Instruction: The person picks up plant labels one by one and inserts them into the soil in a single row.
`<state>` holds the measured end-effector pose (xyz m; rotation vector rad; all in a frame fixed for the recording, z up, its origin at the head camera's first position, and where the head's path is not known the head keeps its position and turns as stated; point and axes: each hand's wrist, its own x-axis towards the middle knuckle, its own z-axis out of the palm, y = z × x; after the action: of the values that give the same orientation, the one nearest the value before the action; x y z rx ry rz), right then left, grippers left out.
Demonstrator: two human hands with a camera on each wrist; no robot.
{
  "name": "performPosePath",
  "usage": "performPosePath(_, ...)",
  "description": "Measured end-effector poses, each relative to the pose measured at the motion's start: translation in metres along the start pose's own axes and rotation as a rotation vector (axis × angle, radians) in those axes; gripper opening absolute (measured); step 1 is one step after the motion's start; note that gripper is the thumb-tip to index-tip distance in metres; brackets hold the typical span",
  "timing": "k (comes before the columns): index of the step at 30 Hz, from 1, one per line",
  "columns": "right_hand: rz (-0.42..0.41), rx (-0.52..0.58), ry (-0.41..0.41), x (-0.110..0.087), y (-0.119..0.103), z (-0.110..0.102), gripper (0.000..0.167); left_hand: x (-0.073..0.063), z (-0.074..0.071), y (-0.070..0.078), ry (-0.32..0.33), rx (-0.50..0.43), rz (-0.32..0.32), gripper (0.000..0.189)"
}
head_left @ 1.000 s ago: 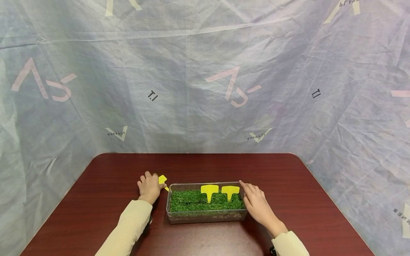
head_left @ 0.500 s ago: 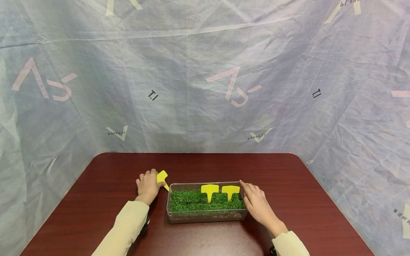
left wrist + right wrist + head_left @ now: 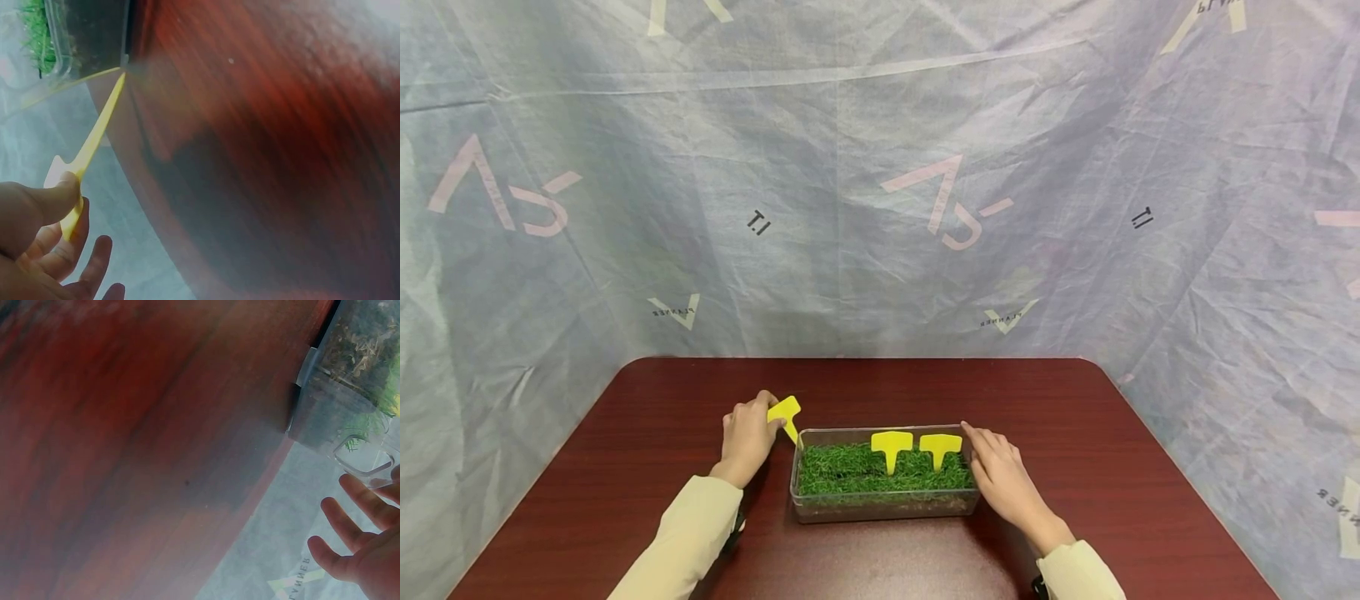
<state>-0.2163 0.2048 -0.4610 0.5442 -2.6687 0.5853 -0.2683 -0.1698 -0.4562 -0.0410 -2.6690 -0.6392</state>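
Observation:
My left hand pinches a yellow T-shaped plant label by its wide head, thumb on one side and fingers on the other. The label's pointed stem slants down close to the left end of a clear plastic box. In the left wrist view the label is seen nearly edge-on, its tip by the box wall. Green artificial grass fills the box. Two more yellow labels, a middle one and a right one, stand upright in it. My right hand rests with straight fingers against the box's right end.
The box stands on a dark red wooden table. A grey printed cloth hangs behind the table and along both sides. In the right wrist view a handle-like opening shows at the box end, near my fingertips.
My left hand has lifted the yellow plant label and turned it more upright, its head rising slightly and moving right. The right hand and the box have stayed in place.

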Motion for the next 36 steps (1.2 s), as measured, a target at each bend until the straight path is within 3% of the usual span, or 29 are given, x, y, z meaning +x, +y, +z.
performPosePath(5,-0.001,0.004,-0.004,0.000,0.001,0.000,0.048,-0.002,-0.003,0.006,0.007,-0.014,0.029,0.023)
performPosePath(16,-0.005,-0.001,-0.002,0.000,0.002,0.001,0.047,-0.002,-0.016,0.018,0.104,-0.023,0.135,0.014)
performPosePath(36,-0.023,-0.009,0.032,-0.001,0.000,0.001,0.047,0.001,-0.046,0.060,0.254,-0.010,0.312,0.009)
